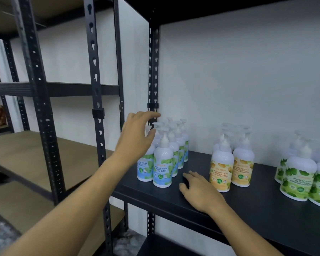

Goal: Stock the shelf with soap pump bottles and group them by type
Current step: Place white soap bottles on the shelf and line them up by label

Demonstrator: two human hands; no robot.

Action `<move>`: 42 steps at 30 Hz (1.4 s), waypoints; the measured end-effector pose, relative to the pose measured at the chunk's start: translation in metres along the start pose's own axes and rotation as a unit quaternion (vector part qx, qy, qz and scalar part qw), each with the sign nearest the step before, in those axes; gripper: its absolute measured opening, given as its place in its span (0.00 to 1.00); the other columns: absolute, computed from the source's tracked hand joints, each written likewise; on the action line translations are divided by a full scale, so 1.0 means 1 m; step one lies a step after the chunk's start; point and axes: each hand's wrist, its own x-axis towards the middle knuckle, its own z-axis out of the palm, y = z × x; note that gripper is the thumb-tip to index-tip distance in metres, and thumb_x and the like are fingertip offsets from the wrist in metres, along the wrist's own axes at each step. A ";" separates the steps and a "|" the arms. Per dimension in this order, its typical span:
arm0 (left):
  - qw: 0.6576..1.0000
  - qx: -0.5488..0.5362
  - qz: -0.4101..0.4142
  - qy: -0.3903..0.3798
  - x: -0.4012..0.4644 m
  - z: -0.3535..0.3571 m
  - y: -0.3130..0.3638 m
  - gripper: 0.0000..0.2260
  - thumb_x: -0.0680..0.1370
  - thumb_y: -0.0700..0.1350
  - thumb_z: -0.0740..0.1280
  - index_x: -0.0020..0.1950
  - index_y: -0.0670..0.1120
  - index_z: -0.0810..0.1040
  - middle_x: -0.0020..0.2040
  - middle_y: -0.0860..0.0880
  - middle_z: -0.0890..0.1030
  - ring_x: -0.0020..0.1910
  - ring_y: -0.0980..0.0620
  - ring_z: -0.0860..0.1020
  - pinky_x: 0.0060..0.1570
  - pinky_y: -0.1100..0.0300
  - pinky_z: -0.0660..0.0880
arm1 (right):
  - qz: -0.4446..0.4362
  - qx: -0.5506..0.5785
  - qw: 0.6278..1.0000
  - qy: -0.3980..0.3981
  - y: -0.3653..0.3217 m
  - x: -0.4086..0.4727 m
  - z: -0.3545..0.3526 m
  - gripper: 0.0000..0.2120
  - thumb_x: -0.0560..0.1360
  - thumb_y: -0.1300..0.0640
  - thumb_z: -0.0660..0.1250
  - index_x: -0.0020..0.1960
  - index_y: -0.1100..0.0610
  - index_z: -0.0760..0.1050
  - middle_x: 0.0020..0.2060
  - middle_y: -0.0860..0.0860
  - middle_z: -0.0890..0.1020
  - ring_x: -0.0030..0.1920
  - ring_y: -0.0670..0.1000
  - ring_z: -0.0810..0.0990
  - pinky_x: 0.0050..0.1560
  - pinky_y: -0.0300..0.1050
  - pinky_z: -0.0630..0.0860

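Left hand [137, 133] spread, empty, at pump tops of cool mint bottles [163, 163] on black shelf [192, 196]. Right hand [199, 191] flat on shelf. Bump could knock packed bottles over like dominoes.

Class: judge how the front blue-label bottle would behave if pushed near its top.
The front blue-label bottle is tall with a narrow pump, so it probably tips rather than slides. Neighbours stand close; they might topple too. Its smooth plastic looks somewhat slippery.
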 end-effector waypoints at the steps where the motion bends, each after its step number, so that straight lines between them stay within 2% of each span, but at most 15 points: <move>1: 0.999 -0.024 -0.016 0.038 -0.010 0.000 -0.002 0.20 0.77 0.38 0.65 0.66 0.53 0.74 0.60 0.55 0.76 0.59 0.53 0.70 0.62 0.56 0.69 | -0.002 0.000 1.000 0.002 0.000 0.000 0.000 0.28 0.83 0.45 0.53 0.80 0.53 0.56 0.80 0.51 0.56 0.80 0.50 0.52 0.77 0.47 0.53; 4: 0.985 -0.095 -0.095 0.105 -0.039 0.004 -0.012 0.19 0.78 0.38 0.64 0.67 0.51 0.72 0.60 0.55 0.72 0.61 0.52 0.71 0.62 0.56 0.69 | -0.008 0.003 1.000 0.012 -0.001 -0.001 0.000 0.27 0.83 0.45 0.54 0.79 0.54 0.60 0.79 0.52 0.60 0.79 0.51 0.56 0.76 0.47 0.57; 6: 0.980 -0.108 -0.141 0.095 -0.055 0.010 -0.022 0.18 0.79 0.41 0.63 0.69 0.51 0.70 0.62 0.54 0.71 0.62 0.53 0.71 0.61 0.55 0.71 | -0.015 0.006 0.999 0.028 -0.002 -0.001 -0.001 0.25 0.83 0.46 0.56 0.77 0.54 0.65 0.75 0.51 0.67 0.75 0.51 0.64 0.72 0.46 0.64; 9: 0.979 -0.092 -0.182 0.032 -0.073 0.020 -0.044 0.19 0.81 0.49 0.60 0.72 0.52 0.66 0.67 0.52 0.71 0.65 0.54 0.70 0.62 0.54 0.72 | -0.018 0.015 0.998 0.055 -0.004 -0.002 -0.001 0.21 0.81 0.46 0.60 0.72 0.52 0.70 0.67 0.50 0.75 0.65 0.50 0.74 0.63 0.46 0.72; 12: 0.978 -0.049 -0.192 -0.065 -0.084 0.027 -0.062 0.24 0.80 0.57 0.56 0.75 0.52 0.63 0.72 0.49 0.70 0.69 0.49 0.69 0.66 0.48 0.70 | -0.020 0.019 0.997 0.078 -0.005 -0.004 -0.002 0.19 0.80 0.46 0.63 0.68 0.51 0.73 0.61 0.49 0.78 0.61 0.50 0.76 0.59 0.47 0.74; 14: 0.968 -0.025 -0.212 -0.132 -0.093 0.030 -0.068 0.27 0.81 0.60 0.54 0.77 0.52 0.60 0.75 0.47 0.68 0.72 0.47 0.68 0.69 0.47 0.67 | -0.025 0.021 0.995 0.093 -0.007 -0.006 -0.003 0.17 0.79 0.47 0.64 0.66 0.50 0.75 0.59 0.48 0.79 0.59 0.50 0.77 0.58 0.47 0.75; 16: 0.966 0.040 -0.198 -0.163 -0.104 0.035 -0.070 0.30 0.80 0.64 0.52 0.78 0.50 0.59 0.73 0.45 0.71 0.70 0.45 0.70 0.68 0.49 0.66 | -0.035 0.030 0.992 0.116 -0.008 -0.008 -0.003 0.15 0.79 0.49 0.65 0.64 0.50 0.76 0.56 0.47 0.80 0.57 0.47 0.78 0.57 0.46 0.76; 18: 0.971 0.098 -0.151 -0.155 -0.111 0.038 -0.070 0.34 0.76 0.67 0.49 0.76 0.50 0.63 0.67 0.46 0.77 0.63 0.45 0.75 0.66 0.49 0.68 | -0.049 0.060 0.986 0.146 -0.010 -0.010 -0.004 0.14 0.77 0.52 0.66 0.62 0.49 0.77 0.52 0.44 0.81 0.53 0.43 0.79 0.55 0.45 0.78; 22: 0.969 0.130 -0.139 -0.156 -0.111 0.041 -0.074 0.37 0.72 0.71 0.47 0.72 0.50 0.66 0.58 0.48 0.81 0.58 0.46 0.77 0.64 0.49 0.69 | -0.072 0.170 0.962 0.202 -0.015 -0.012 -0.009 0.12 0.75 0.57 0.69 0.58 0.46 0.77 0.46 0.40 0.82 0.48 0.40 0.80 0.53 0.46 0.79; 24: 0.968 0.139 -0.131 -0.165 -0.111 0.041 -0.074 0.37 0.71 0.73 0.47 0.70 0.51 0.67 0.58 0.48 0.81 0.59 0.47 0.76 0.65 0.49 0.68 | -0.084 0.213 0.948 0.220 -0.025 -0.011 -0.011 0.15 0.75 0.58 0.70 0.58 0.45 0.75 0.47 0.41 0.82 0.48 0.39 0.80 0.52 0.42 0.79; 27: 0.964 0.142 -0.134 -0.180 -0.112 0.040 -0.075 0.38 0.70 0.74 0.45 0.71 0.52 0.65 0.61 0.48 0.80 0.64 0.46 0.75 0.68 0.48 0.65 | -0.102 0.247 0.936 0.230 -0.046 -0.004 -0.015 0.21 0.75 0.57 0.72 0.64 0.44 0.71 0.54 0.41 0.79 0.50 0.39 0.80 0.48 0.32 0.76; 31: 0.964 0.137 -0.137 -0.184 -0.112 0.040 -0.075 0.34 0.71 0.73 0.48 0.68 0.54 0.65 0.61 0.48 0.80 0.66 0.46 0.73 0.69 0.48 0.64 | -0.083 0.262 0.936 0.222 -0.064 0.008 -0.020 0.28 0.74 0.55 0.74 0.71 0.49 0.68 0.58 0.45 0.75 0.54 0.46 0.79 0.52 0.39 0.77; 37: 0.965 0.127 -0.144 -0.181 -0.112 0.040 -0.075 0.27 0.77 0.68 0.57 0.69 0.53 0.64 0.62 0.47 0.79 0.68 0.46 0.72 0.70 0.49 0.61 | -0.083 0.239 0.938 0.237 -0.072 0.013 -0.024 0.20 0.72 0.57 0.74 0.59 0.44 0.71 0.52 0.44 0.74 0.51 0.46 0.79 0.41 0.28 0.71; 39: 0.966 0.119 -0.146 -0.177 -0.112 0.039 -0.075 0.27 0.77 0.67 0.58 0.69 0.53 0.64 0.62 0.48 0.79 0.68 0.46 0.72 0.70 0.49 0.61 | -0.075 0.233 0.938 0.246 -0.073 0.013 -0.024 0.19 0.72 0.56 0.75 0.58 0.44 0.72 0.53 0.45 0.76 0.49 0.45 0.79 0.39 0.27 0.70; 42: 0.968 0.114 -0.143 -0.172 -0.112 0.039 -0.076 0.27 0.76 0.67 0.58 0.69 0.53 0.64 0.62 0.48 0.79 0.68 0.46 0.72 0.70 0.50 0.61 | -0.065 0.228 0.936 0.259 -0.075 0.013 -0.022 0.20 0.71 0.55 0.76 0.58 0.46 0.72 0.54 0.47 0.77 0.48 0.46 0.80 0.40 0.30 0.71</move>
